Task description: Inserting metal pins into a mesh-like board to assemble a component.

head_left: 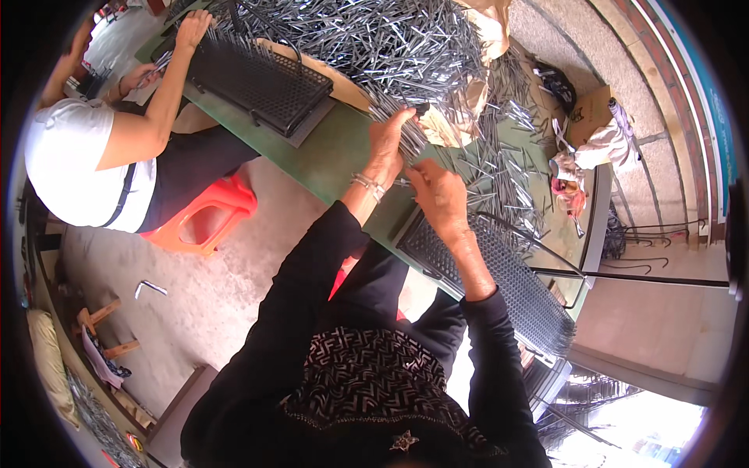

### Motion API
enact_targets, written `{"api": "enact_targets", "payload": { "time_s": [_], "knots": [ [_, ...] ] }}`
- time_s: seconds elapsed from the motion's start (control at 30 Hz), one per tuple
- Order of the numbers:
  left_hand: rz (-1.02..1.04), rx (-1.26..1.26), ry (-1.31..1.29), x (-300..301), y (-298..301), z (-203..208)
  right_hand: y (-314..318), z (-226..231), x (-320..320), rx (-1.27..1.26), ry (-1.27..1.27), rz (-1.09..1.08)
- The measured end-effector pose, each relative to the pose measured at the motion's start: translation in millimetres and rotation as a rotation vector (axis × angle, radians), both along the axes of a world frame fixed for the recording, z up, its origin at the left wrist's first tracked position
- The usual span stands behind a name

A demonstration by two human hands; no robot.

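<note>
My left hand is closed round a bundle of thin grey metal rods, which slants across the palm above the green table. A bracelet circles that wrist. Close to its lower right, my right hand is curled with thumb and fingers pinched together. A small bright piece shows by those fingertips, too small to name. Below my right forearm lies a black perforated rack with many small holes. Just beyond my hands, a large heap of similar loose rods rests on brown paper.
Another person in a white shirt sits at the left on an orange stool, beside a second perforated rack. Scattered rods cover the green table at right. A cardboard box and plastic bags stand at the far right.
</note>
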State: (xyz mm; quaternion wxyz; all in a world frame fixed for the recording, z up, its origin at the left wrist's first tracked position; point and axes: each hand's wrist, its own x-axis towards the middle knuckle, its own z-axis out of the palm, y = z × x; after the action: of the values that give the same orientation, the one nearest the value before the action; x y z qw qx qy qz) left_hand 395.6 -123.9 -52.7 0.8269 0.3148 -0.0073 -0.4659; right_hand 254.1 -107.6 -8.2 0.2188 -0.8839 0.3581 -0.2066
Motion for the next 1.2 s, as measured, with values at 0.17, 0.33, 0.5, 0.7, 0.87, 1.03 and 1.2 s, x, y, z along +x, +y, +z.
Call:
{"api": "enact_targets", "payload": {
  "time_s": [0.17,0.33,0.5,0.7,0.87,1.03,1.2],
  "knots": [
    [-0.025,-0.043,0.136,6,5,0,3,16,-20,-0.029,0.133,-0.032],
    [-0.186,-0.144,0.239,20,19,-24,-17,51,-40,0.122,0.004,-0.055],
    [-0.335,-0.149,0.204,-12,33,-2,-48,-2,-14,-0.03,0.007,-0.063],
    [-0.162,0.074,-0.244,0,55,-7,-40,1,8,0.095,-0.029,0.014],
    [0.022,0.18,-0.792,-4,63,-14,-17,21,38,0.739,-0.488,0.074],
    [0.1,0.093,-0.77,10,62,-93,5,-15,53,0.974,-0.534,0.073],
    [-0.063,0.382,-1.129,-2,82,-42,5,-15,50,0.849,-0.556,0.056]
  ]
}}
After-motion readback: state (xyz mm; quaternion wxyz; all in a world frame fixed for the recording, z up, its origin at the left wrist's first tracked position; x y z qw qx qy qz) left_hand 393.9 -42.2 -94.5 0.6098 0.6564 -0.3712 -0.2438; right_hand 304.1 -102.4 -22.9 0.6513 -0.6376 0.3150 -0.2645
